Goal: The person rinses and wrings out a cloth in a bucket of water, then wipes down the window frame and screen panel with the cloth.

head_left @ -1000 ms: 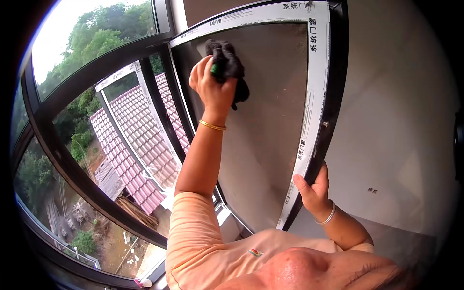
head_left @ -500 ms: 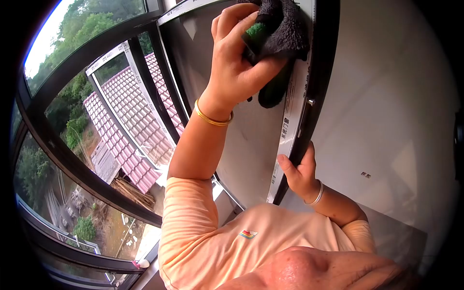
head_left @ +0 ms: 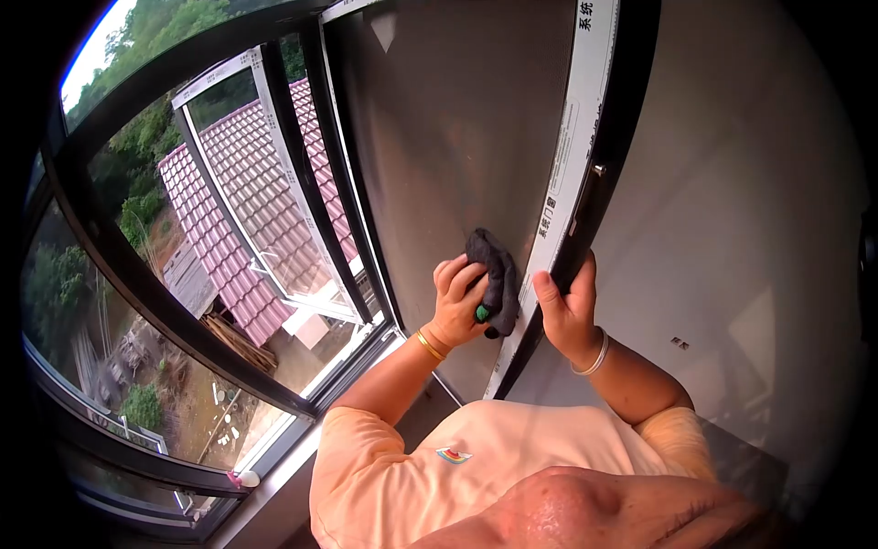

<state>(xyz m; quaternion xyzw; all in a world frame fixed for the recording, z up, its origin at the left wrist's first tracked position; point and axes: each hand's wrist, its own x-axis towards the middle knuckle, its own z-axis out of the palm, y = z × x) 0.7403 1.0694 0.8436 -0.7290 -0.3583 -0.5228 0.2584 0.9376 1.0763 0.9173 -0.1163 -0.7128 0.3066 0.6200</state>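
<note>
Near the lower part of the dark mesh panel (head_left: pixel 448 119), my left hand (head_left: pixel 459 297), with a gold bracelet at the wrist, is closed on a black cloth (head_left: pixel 494 279) with a small green patch. The cloth lies against the panel beside its right frame edge. My right hand (head_left: pixel 572 311), wearing a silver bracelet, grips that dark frame with its white printed strip (head_left: pixel 560 174). Its thumb rests on the near side and its fingers go round the outer edge.
Dark window frames (head_left: pixel 174 339) fill the left, with an outward-opened sash (head_left: pixel 274 174) beyond them. Outside are a pink tiled roof (head_left: pixel 219 220), trees and stacked poles. A plain wall (head_left: pixel 732 229) with a small socket opening (head_left: pixel 679 343) stands at right.
My left hand and the cloth first moved up and right across the panel, then down to its lower right part. My right hand still holds the frame edge. The view has shifted slightly.
</note>
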